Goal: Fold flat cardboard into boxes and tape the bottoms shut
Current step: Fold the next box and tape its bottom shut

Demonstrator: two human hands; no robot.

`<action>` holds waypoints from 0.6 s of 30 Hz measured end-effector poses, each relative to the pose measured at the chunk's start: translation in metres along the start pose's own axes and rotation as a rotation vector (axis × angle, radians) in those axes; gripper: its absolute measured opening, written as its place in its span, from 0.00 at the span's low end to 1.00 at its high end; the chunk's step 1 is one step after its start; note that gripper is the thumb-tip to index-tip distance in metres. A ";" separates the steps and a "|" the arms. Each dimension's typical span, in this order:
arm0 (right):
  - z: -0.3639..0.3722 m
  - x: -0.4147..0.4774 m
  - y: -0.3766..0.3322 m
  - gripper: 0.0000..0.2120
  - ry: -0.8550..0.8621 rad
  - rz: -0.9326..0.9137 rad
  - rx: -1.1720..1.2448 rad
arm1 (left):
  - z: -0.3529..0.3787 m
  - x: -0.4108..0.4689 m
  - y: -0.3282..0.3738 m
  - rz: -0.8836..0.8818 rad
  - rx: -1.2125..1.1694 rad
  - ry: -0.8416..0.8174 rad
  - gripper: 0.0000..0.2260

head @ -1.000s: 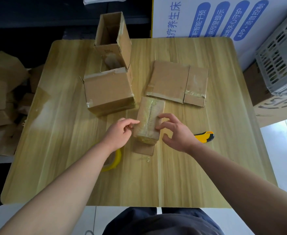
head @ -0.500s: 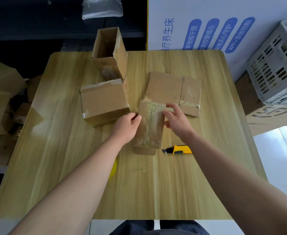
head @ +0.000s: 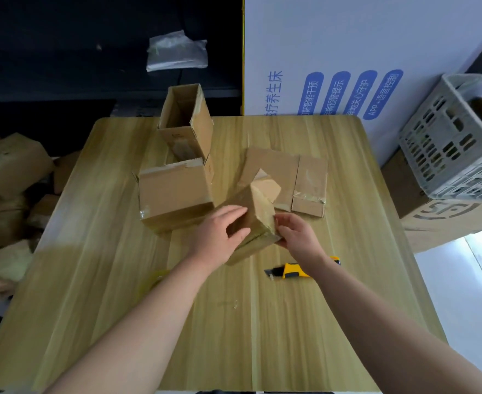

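Note:
A small taped cardboard box is tilted up off the wooden table, its far flaps pointing away. My left hand grips its left side with thumb and fingers curled round it. My right hand pinches its near right corner. Behind it lies a flat folded cardboard. The yellow tape roll shows only as a sliver behind my left forearm.
Two more boxes stand at the back left: a closed one and a tall open one. A yellow utility knife lies under my right wrist. A grey crate sits right of the table; cardboard is piled at left.
Both hands have lifted and turned the small box, which lay flat on the table with its taped seam up; it now stands tilted on edge. The view has tipped upward.

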State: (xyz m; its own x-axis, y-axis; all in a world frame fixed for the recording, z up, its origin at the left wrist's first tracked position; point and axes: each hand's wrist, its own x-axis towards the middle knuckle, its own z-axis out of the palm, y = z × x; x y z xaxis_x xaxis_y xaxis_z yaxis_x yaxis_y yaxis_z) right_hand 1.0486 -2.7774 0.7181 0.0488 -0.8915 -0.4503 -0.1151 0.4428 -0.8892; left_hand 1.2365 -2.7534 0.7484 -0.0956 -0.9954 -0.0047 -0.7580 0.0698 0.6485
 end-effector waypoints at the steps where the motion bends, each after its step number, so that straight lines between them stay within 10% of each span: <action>1: 0.000 0.004 0.007 0.15 0.002 0.001 -0.079 | 0.003 0.000 -0.003 -0.004 0.037 -0.048 0.21; 18: -0.025 0.064 0.001 0.20 -0.088 -0.200 -0.875 | 0.025 0.053 -0.020 -0.177 0.525 -0.109 0.17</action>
State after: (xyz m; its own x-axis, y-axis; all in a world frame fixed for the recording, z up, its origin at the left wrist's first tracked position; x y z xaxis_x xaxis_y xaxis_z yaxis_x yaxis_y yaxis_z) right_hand 1.0267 -2.8366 0.6902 0.2207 -0.9178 -0.3299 -0.8086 0.0170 -0.5881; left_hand 1.2302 -2.8057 0.7166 0.0167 -0.9843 -0.1756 -0.9853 -0.0461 0.1647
